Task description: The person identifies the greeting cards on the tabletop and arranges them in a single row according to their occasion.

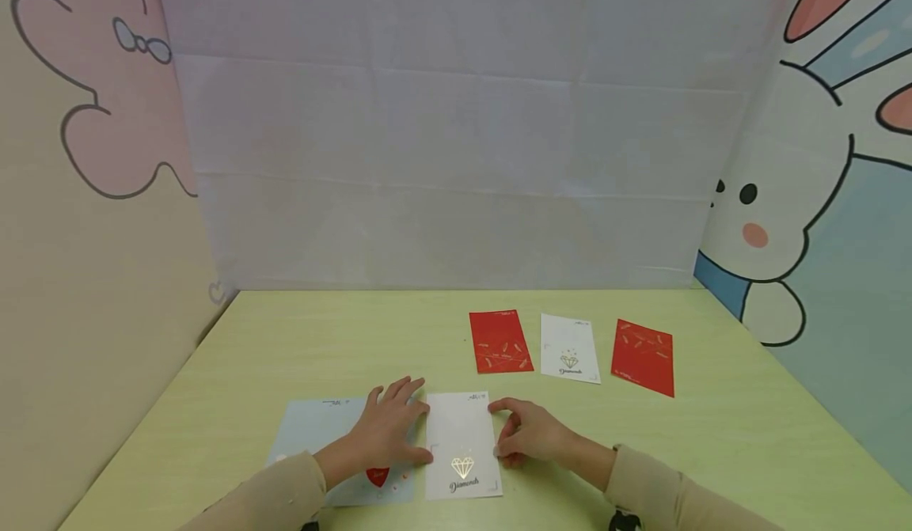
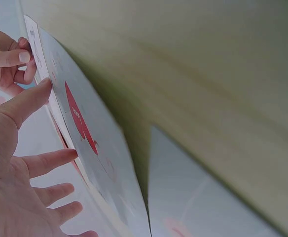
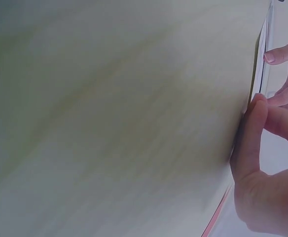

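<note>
A white card (image 1: 459, 436) with a gold diamond and the word Diamonds lies on the table between the two hands. My left hand (image 1: 388, 428) has its fingers spread; its thumb and index fingertip touch the card's left edge. Beneath this hand is a light blue card (image 2: 92, 128) with a red heart, and another light blue card (image 2: 198, 197) shows beside it in the left wrist view. My right hand (image 1: 530, 436) touches the white card's right edge, index finger near the top corner and thumb lower down. Its other fingers are bent inward.
Farther back on the right lie a red card (image 1: 500, 343), a second white diamond card (image 1: 569, 349) and another red card (image 1: 643, 358). The pale yellow-green table (image 1: 342, 333) meets a white cloth (image 1: 463, 159) at its back edge. Cartoon-printed walls stand at both sides.
</note>
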Available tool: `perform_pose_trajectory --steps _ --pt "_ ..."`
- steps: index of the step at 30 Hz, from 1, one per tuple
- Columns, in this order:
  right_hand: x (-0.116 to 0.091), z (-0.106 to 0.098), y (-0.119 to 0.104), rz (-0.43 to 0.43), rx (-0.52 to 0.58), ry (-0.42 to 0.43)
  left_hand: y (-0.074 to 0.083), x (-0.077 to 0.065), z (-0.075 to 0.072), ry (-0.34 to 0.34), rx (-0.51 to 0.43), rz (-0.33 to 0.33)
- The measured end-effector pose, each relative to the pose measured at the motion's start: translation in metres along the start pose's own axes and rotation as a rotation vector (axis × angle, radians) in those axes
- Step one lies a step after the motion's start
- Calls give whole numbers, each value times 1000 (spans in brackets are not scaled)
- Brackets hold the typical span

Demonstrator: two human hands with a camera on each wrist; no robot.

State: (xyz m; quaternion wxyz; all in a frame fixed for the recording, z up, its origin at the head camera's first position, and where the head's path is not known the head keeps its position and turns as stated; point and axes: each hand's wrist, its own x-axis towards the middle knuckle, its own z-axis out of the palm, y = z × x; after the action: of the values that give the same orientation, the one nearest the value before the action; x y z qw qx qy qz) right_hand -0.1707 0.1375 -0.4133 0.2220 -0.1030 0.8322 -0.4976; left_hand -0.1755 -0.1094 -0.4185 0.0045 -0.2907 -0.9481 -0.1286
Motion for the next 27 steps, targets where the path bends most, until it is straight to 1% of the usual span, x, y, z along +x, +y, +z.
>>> perform_pose_trajectory --steps 5,8,12,14,15,17,19,21,23,25,27 --pt "1 -2 2 -5 18 -11 1 -1 -2 -2 -7 -9" --pt "2 -5 3 -11 29 -14 2 0 -2 11 -20 -15" --pt "2 -12 3 -32 44 -5 1 3 -3 37 -62 -38" --pt "2 -16 3 -36 50 -1 0 4 -3 49 -100 -54" --pt "2 -18 4 -39 52 0 -1 5 -3 55 -125 -60" --pt "3 -23 4 -41 55 -1 -2 7 -5 61 -221 -66" --pt "3 -27 3 -39 56 -6 -2 10 -7 52 -360 -82" --pt "4 -31 3 -42 62 -10 -1 13 -9 38 -494 -113" --pt "3 -35 3 -44 69 -7 0 16 -11 27 -596 -152" --pt "3 -39 3 -45 84 4 2 18 -13 30 -636 -188" --pt "3 -44 2 -45 94 24 4 19 -14 41 -650 -202"
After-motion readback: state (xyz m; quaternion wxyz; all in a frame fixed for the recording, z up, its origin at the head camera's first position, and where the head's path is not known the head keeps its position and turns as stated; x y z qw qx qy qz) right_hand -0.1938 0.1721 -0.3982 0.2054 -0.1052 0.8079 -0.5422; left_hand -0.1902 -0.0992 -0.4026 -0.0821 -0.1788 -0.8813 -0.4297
